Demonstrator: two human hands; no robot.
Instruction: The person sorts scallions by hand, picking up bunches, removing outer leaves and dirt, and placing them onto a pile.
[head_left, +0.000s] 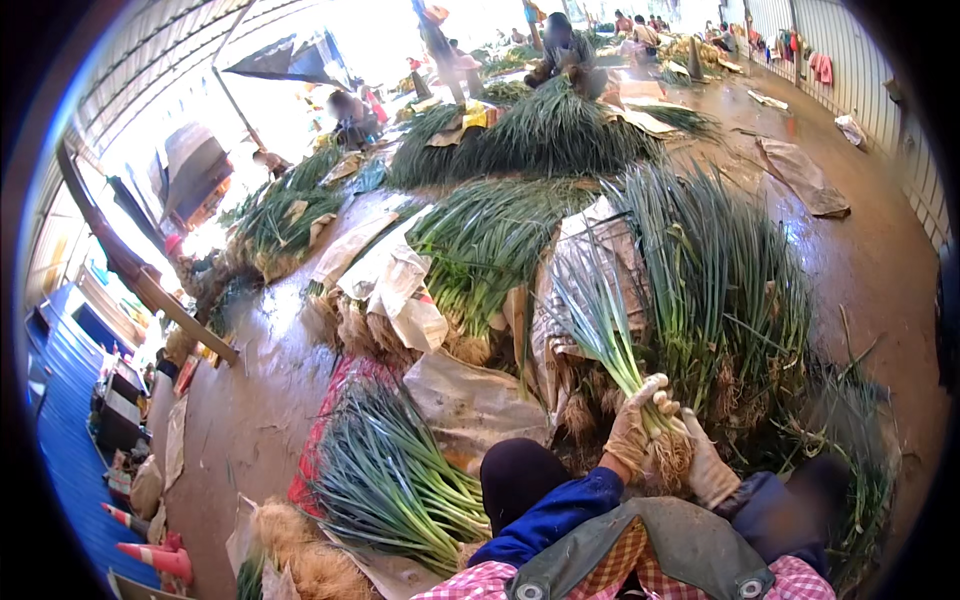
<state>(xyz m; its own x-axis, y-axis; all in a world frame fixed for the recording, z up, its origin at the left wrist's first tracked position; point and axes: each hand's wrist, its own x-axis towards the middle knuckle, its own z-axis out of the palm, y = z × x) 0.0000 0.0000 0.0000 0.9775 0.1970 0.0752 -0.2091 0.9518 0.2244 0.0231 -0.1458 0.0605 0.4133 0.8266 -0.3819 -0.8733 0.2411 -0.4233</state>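
Observation:
A small bunch of spring onions (pixel 618 358) slants up and to the left in front of me, its pale roots (pixel 670 458) hanging low. Around its white stems, my left hand (pixel 630 432) is closed in a soiled light glove. My right hand (pixel 708 462), gloved too, presses against the right side of the stems just above the roots, its fingers partly hidden. Just beyond stands a tall stack of spring onions (pixel 715 290) leaning on a cloth sack (pixel 592 262). By my left knee lies a pile of spring onions (pixel 395 470), roots toward me.
More green heaps (pixel 525 135) lie farther off, with people (pixel 565 50) sitting behind them. Sacking (pixel 478 400) covers ground ahead of my knees. A wooden post (pixel 185 310) slants at left, near red cones (pixel 160 558). Wet brown floor (pixel 870 270) runs along the right wall.

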